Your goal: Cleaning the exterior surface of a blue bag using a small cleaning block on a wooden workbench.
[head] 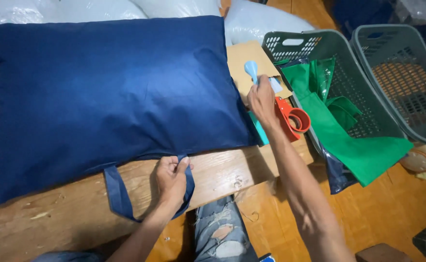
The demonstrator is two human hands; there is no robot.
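Note:
A large dark blue fabric bag (111, 92), stuffed full like a pillow, lies on the wooden table (53, 218). My left hand (171, 179) pinches the bag's blue strap handle (118, 194) at the bag's near edge. My right hand (261, 99) reaches past the bag's right end and grips a light blue plastic tool (251, 69). Just beside that hand sits a red tape dispenser (293, 118) on the table's edge.
A sheet of brown cardboard (244, 58) lies under the tools. Two grey plastic laundry baskets (363, 73) stand at the right, the nearer one draped with green fabric bags (353, 140). White stuffed sacks (266, 22) sit behind the table. My knee in ripped jeans (222, 233) is below.

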